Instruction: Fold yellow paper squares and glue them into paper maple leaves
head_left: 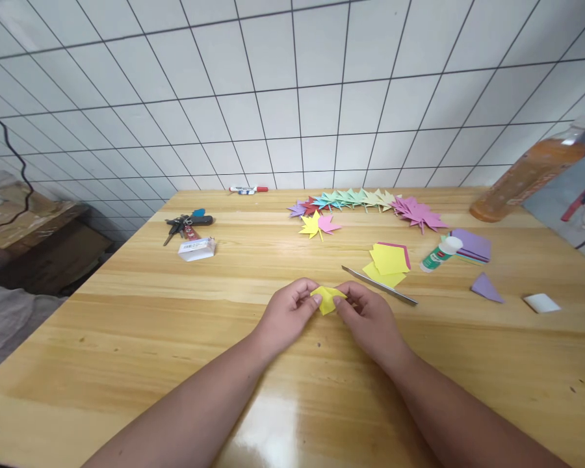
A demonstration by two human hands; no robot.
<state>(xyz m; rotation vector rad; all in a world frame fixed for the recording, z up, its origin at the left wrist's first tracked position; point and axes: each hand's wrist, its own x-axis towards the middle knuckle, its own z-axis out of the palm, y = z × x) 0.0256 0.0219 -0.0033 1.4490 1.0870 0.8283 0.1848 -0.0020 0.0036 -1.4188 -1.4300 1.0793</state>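
Observation:
Between my two hands is a small piece of folded yellow paper [327, 301], held up over the wooden table. My left hand [288, 312] pinches its left corner between thumb and fingers. On the other side, my right hand [370, 318] grips the right corner the same way. Just beyond my right hand lies a thin metal blade or ruler [394, 293], slanting across the table. Yellow paper sheets [389, 259], with a pink one under them, rest behind it. Farther back lies a yellow and pink paper maple leaf [316, 225].
A row of folded paper leaves [355, 199] lines the back. At right are a glue stick [439, 255], purple paper [472, 244], a purple triangle [486, 288], a white eraser-like block [542, 303] and a bottle [531, 170]. Keys [182, 225], a small box [197, 249] and a marker [248, 189] lie left.

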